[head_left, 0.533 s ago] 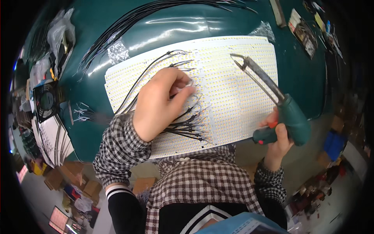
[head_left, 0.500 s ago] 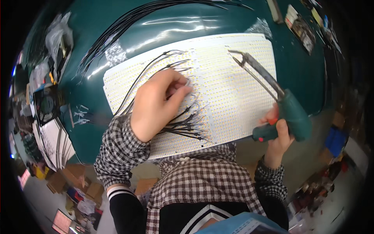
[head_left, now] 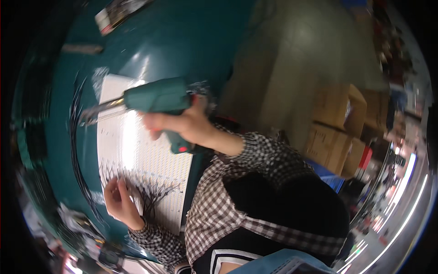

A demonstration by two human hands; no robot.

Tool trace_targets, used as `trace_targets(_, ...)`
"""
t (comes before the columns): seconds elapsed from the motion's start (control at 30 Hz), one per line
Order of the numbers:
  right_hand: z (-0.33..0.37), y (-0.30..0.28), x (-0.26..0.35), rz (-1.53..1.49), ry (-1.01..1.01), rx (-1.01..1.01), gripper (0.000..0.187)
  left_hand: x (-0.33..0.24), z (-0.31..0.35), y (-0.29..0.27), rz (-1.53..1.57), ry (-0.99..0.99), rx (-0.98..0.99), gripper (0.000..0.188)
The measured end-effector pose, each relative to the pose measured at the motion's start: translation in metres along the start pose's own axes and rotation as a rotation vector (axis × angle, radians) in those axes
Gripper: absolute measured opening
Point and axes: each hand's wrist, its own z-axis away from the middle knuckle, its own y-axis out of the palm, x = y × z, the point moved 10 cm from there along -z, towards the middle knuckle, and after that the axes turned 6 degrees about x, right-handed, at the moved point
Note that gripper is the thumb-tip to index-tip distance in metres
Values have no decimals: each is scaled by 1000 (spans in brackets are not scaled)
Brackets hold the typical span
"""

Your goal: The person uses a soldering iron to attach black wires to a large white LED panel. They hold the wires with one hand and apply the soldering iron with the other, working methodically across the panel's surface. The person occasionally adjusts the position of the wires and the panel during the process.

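My right hand (head_left: 194,125) grips a green soldering gun (head_left: 155,95) by its handle. Its metal tip points left, past the edge of a white LED board (head_left: 169,166) covered in rows of small yellowish chips. My left hand (head_left: 121,205) is at the board's lower left part, beside short black wires (head_left: 153,198) that fan out over it. Thumb and fingers are curled together there; blur hides what lies between them.
A bundle of long black cables (head_left: 74,146) lies on the green table (head_left: 191,36) left of the board. A dark packet (head_left: 121,16) lies farther off. Open cardboard boxes (head_left: 331,109) stand on the right, beyond the floor (head_left: 283,68).
The whole view has swung to the right, so the board appears turned and farther left. The soldering gun's tip has moved from over the board to beyond its far edge. My left hand remains by the wires.
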Motion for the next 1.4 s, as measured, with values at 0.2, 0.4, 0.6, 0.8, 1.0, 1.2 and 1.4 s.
trace_targets(0.2, -3, 9, 0, 3, 24, 52, 33, 9, -5, 5, 184, -34, 124, 16)
trace_targets(0.4, -6, 16, -13, -94, 71, 41, 33, 26, -9, -1, 258, -59, 52, 13)
trace_targets(0.6, -14, 21, -16, -151, 24, 83, 35, 17, -13, 0, 146, 62, 16, 14)
trace_targets(0.8, -14, 19, -12, -131, 15, 86, 37, 11, -15, -6, 34, 157, -42, 17)
trace_targets(1.0, -11, 18, -8, -115, 13, 68, 32, 30, -19, -1, 267, 62, -30, 20)
trace_targets(1.2, -8, 9, 15, 249, 2, -23, 28, 19, -15, -3, 131, 134, -39, 19)
trace_targets(1.4, -14, 17, 8, 236, 10, 32, 24, 8, -18, 3, 145, 100, 70, 10)
